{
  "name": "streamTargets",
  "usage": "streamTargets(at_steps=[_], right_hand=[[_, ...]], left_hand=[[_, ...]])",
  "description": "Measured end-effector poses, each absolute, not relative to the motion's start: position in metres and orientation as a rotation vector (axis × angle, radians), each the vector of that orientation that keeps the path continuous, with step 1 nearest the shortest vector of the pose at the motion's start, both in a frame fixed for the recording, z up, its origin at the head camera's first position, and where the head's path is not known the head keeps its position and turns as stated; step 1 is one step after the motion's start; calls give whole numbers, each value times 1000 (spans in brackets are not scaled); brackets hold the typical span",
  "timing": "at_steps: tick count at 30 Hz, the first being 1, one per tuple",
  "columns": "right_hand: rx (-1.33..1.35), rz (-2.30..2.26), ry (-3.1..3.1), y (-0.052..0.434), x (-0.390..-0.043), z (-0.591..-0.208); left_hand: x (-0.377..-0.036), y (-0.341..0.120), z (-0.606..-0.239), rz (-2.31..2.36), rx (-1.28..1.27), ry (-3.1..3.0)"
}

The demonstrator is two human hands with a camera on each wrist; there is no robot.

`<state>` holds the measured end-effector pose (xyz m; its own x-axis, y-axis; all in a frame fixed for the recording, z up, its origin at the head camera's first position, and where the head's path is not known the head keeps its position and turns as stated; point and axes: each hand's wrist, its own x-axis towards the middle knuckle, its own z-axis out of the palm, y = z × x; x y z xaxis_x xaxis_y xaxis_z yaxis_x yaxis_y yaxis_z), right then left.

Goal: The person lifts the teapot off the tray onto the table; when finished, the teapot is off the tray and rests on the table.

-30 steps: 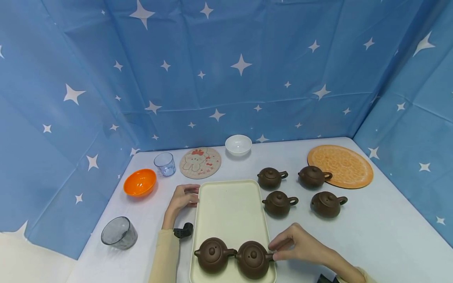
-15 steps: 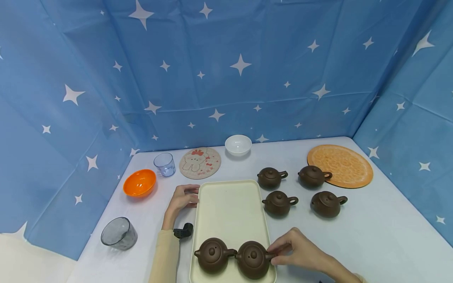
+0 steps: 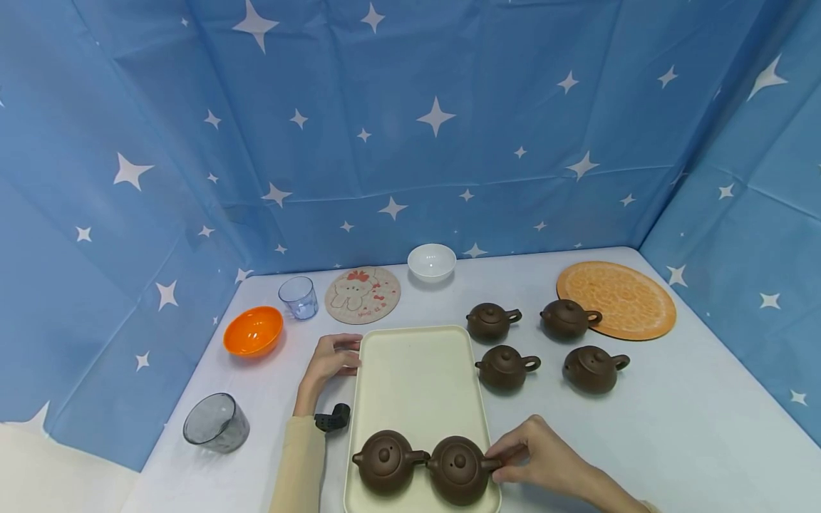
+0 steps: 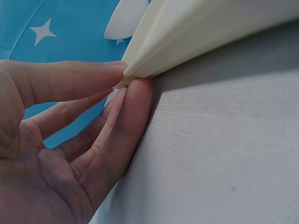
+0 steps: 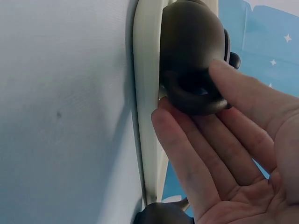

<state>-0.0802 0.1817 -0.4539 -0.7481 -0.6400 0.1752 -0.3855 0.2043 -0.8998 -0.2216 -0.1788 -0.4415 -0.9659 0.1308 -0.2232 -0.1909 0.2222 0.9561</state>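
Observation:
My left hand (image 3: 332, 362) pinches the left rim of a cream tray (image 3: 417, 385). In the left wrist view, the thumb lies over the tray's edge (image 4: 140, 56) and a finger sits under it. Two dark brown teapots stand side by side at the tray's near end, the left teapot (image 3: 383, 463) with its handle close to the spout of the right teapot (image 3: 457, 470). My right hand (image 3: 541, 456) holds that right teapot by its handle. From the right wrist, the thumb shows at the top of the handle (image 5: 196, 103), with the fingers along its other side.
Right of the tray stand several more brown teapots (image 3: 504, 368), one overlapping an orange round mat (image 3: 617, 301). A white bowl (image 3: 432, 263) and a rabbit coaster (image 3: 363, 295) lie behind. On the left are a blue glass (image 3: 299, 298), an orange bowl (image 3: 253, 332) and a grey glass (image 3: 217, 423).
My right hand has shifted slightly toward me at the teapot's handle. The left hand, the tray and the teapots have stayed in place.

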Motion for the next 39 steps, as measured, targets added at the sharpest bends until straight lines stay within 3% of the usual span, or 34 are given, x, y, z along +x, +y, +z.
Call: streamTargets(at_steps=[20,29,39], right_hand=[[-927,-1597,2372,177,-78,-458],[-987,-1637,2361,181,-83,-462],[-948,-1764,2218,196,-86,-459]], left_hand=[[-222,-179,-441,1812,-61,2244],[-239,-184,-473,1843,-108,2266],[-238,-184,-475,1827,-124,2301]])
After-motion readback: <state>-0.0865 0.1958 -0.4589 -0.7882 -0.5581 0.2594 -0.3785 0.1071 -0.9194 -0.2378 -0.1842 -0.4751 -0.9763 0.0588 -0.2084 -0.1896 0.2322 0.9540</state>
